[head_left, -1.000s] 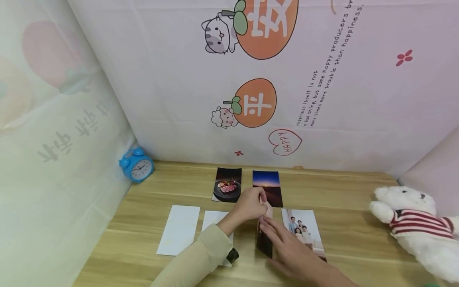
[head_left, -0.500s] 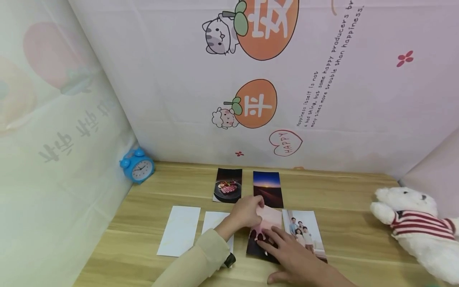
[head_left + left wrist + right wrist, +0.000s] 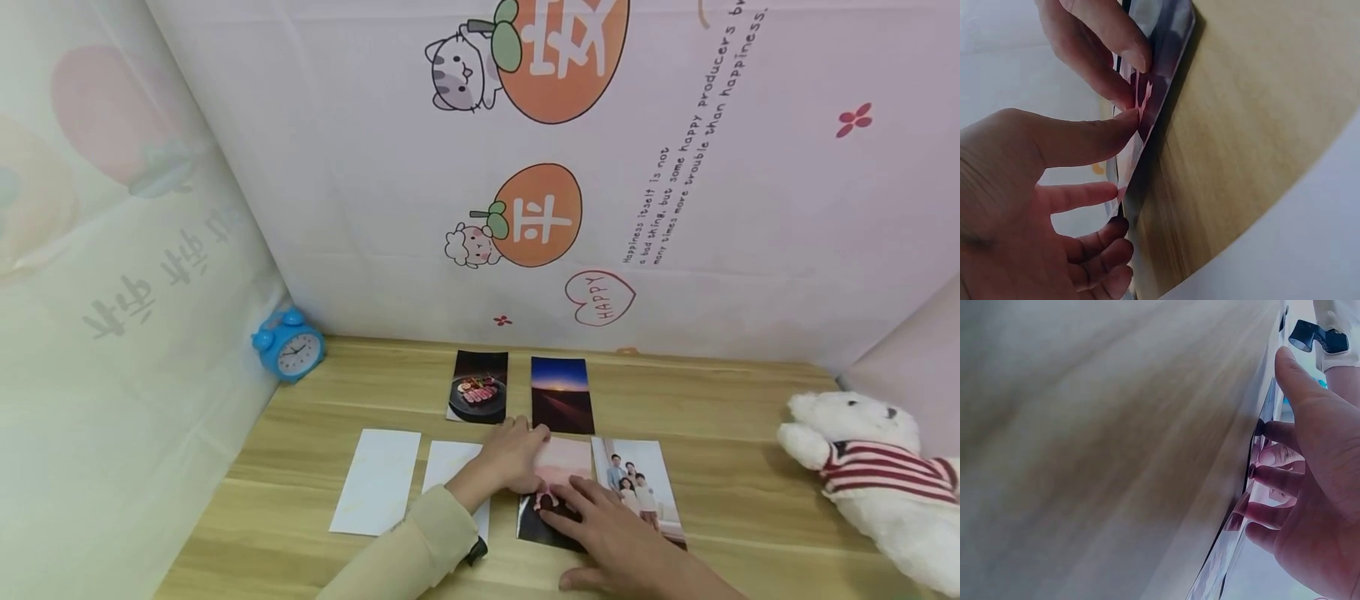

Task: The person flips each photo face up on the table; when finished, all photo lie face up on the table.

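A photo print (image 3: 564,458) with a pink upper part and a dark lower part lies on the wooden table, beneath both hands. At its left edge is my left hand (image 3: 510,461); in the left wrist view its thumb (image 3: 1094,139) and index finger touch the print, while the other fingers curl loosely. My right hand (image 3: 611,529) rests its spread fingertips on the lower part of the print, the thumb held apart. Between the hands, part of the picture is covered. Just right of it lies a family photo (image 3: 637,482).
Behind are a steak photo (image 3: 478,387) and a sunset photo (image 3: 562,396). Two white cards (image 3: 377,481) lie at left, one partly under the left forearm. A blue alarm clock (image 3: 291,346) stands at the back left, a white plush bear (image 3: 873,475) at the right.
The pink-and-dark photo, raised and bent a second ago, now lies down on the table. My left hand has moved down and left to its edge; the right hand's fingers have settled on it.
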### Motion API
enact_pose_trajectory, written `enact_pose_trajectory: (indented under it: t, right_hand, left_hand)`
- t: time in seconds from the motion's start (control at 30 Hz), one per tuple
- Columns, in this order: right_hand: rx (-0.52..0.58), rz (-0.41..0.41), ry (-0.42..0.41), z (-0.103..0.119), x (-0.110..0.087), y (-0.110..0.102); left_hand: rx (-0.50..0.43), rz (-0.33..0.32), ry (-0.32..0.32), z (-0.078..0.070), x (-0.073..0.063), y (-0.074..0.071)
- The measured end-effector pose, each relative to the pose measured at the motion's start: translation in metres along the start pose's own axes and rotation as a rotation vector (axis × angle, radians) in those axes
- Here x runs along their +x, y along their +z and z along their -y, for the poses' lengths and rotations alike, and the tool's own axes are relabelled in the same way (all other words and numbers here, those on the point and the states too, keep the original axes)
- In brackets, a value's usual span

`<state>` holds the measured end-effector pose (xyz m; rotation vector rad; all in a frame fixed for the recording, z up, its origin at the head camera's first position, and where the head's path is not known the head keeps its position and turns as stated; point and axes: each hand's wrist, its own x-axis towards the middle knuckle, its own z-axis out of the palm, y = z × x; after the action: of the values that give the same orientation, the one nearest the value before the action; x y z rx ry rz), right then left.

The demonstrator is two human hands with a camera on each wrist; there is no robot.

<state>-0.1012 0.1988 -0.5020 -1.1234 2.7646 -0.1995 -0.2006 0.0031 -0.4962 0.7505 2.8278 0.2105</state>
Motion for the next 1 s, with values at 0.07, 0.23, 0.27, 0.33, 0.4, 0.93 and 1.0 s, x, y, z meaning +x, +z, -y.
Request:
enact_pose_trajectory:
  t: [0.07, 0.23, 0.27, 0.33, 0.4, 0.93, 1.0]
  right_hand:
    - [0.0, 0.005, 0.002, 0.0, 0.0, 0.0]
    - [0.01, 0.011, 0.0, 0.001, 0.001, -0.001]
    - [0.011, 0.012, -0.002, 0.001, 0.001, -0.001]
    - [0.016, 0.018, 0.0, 0.001, 0.001, -0.002]
    - [0.021, 0.025, 0.0, 0.002, 0.001, -0.003]
    - [-0.017, -0.009, -0.04, -0.002, 0.006, -0.01]
    - [-0.03, -0.017, -0.049, -0.002, 0.007, -0.011]
  left_hand:
    - [0.013, -0.003, -0.004, 0.0, -0.001, 0.0]
    - [0.01, 0.008, -0.024, 0.0, -0.003, 0.002]
    - [0.007, 0.008, -0.026, 0.0, -0.003, 0.002]
    - [0.013, 0.003, -0.023, 0.0, -0.003, 0.002]
    - [0.027, 0.0, -0.018, 0.0, -0.003, 0.002]
    - [0.064, 0.015, 0.006, 0.001, -0.006, -0.002]
    - [0.064, 0.017, 0.011, 0.001, -0.007, -0.002]
